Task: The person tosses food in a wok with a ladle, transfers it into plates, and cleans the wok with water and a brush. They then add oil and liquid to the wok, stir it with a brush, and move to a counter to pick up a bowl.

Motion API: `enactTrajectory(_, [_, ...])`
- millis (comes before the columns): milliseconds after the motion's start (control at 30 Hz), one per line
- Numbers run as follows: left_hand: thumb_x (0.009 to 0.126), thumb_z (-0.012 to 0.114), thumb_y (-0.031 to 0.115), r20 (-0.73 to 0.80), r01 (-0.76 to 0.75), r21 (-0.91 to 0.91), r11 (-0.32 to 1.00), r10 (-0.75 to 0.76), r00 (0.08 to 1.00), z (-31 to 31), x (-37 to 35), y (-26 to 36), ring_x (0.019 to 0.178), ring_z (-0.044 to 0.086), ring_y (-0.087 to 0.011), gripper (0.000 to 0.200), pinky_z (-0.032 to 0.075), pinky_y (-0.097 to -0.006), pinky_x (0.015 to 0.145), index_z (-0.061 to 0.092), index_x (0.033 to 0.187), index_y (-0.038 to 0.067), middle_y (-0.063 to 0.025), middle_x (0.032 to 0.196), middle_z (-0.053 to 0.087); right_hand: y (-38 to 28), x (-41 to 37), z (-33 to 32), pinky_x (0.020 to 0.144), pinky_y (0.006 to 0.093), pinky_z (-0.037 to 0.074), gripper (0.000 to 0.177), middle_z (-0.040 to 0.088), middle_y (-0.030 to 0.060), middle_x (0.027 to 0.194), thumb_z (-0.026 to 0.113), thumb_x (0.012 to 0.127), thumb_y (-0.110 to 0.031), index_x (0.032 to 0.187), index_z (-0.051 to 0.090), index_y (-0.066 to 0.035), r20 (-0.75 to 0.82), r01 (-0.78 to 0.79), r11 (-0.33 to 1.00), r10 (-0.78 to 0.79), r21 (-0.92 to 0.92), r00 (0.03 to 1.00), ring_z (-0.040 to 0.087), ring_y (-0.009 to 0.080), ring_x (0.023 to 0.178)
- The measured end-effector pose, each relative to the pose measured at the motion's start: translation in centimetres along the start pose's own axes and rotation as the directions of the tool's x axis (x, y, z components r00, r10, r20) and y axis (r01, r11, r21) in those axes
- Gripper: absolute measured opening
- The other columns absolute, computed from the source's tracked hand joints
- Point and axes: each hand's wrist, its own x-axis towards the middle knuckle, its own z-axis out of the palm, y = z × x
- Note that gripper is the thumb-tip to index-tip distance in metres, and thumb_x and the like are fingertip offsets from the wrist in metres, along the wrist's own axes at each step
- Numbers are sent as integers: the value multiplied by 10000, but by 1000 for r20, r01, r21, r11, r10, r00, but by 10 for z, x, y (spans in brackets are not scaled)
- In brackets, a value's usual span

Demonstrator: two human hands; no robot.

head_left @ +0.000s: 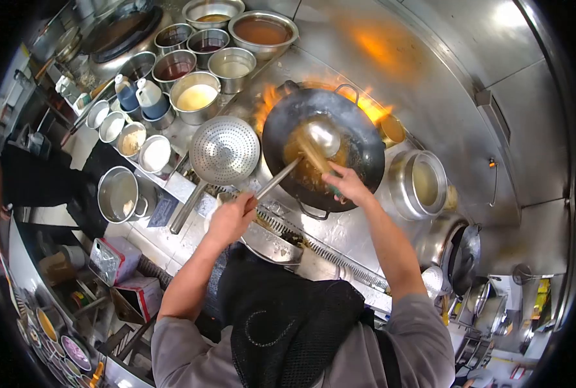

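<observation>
A large black wok [365, 152] sits over a burner, with flames showing behind its far rim and brownish liquid in its bottom. My left hand [233, 216] is closed round the long handle of a metal ladle [323, 137], whose bowl is inside the wok. In my closed right hand [349, 185] is a bamboo wok brush [312, 152], its bristles blurred by motion over the liquid and the ladle. The brush crosses in front of part of the ladle. Left of the wok rests a perforated strainer [224, 150], close to my left hand.
Metal pots of sauces [198, 97] and squeeze bottles [151, 98] crowd the counter at upper left. Flames [372, 110] rise along the wok's far side. A lidless metal pot [422, 184] stands to its right. At far left, another person's dark clothing [39, 174] shows.
</observation>
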Motion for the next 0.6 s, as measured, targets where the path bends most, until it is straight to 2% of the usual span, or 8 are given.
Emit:
enactTrajectory(33, [940,609,306,302,284,-554,783,-128,945,9,2,-12,657,654,-222,359,506,-324,528,533,1233,112,-62,814,627,-15,-17,9,541,322,517,688,682,138,953,704,875,-357,1462,428,-126,15,67,990,-65,-126,998,611,183,558])
enactTrajectory(67, [975,576,330,593,583,-775,243,-36,804,18,6,-24,605,622,-172,347,471,-274,487,534,1220,88,-42,783,613,-24,-33,16,626,342,550,683,693,166,1049,698,877,-366,1460,430,-132,33,134,959,-129,-251,991,653,213,628])
enactTrajectory(100, [1007,534,335,663,664,-724,-187,75,745,29,1,-33,540,518,-96,323,375,-212,433,556,1158,50,-18,785,585,-3,-29,25,851,384,531,642,629,230,1220,661,893,-408,1439,462,-134,12,400,839,-426,-370,905,685,296,871])
enactTrajectory(133, [1007,534,335,659,662,-730,-170,82,748,26,-4,-26,540,518,-96,323,375,-212,433,556,1158,50,-18,785,585,-8,-40,26,965,430,479,642,626,254,1186,620,904,-455,1458,435,-189,111,464,793,-460,-396,881,630,372,1049])
enactTrajectory(200, [1002,540,341,728,693,-615,-376,66,682,21,-12,-9,507,435,-71,345,340,-206,417,552,1156,33,-7,750,541,-13,-54,30,950,452,485,665,642,245,1112,604,904,-478,1490,365,-273,224,467,601,-435,-649,872,634,382,1028])
enactTrajectory(267, [1008,525,337,679,667,-635,-391,129,722,32,-25,-11,507,429,-72,359,340,-203,406,548,1170,17,-11,746,522,-1,-41,21,883,476,517,674,644,236,1057,598,904,-480,1498,317,-331,230,447,572,-413,-688,881,643,404,981])
enactTrajectory(400, [1012,513,326,598,642,-508,-575,300,743,32,-34,2,504,402,-69,389,339,-188,387,527,1200,-15,-11,736,457,32,26,-8,746,498,553,625,643,226,1090,585,917,-457,1477,355,-303,-289,171,676,-511,-717,810,664,418,858])
enactTrajectory(600, [1018,500,295,558,607,-328,-724,369,743,17,-27,8,504,387,-44,406,304,-152,358,482,1228,-53,-2,726,433,13,-9,27,752,510,549,627,607,218,1050,572,925,-446,1484,324,-306,12,370,476,-601,-798,799,659,424,835])
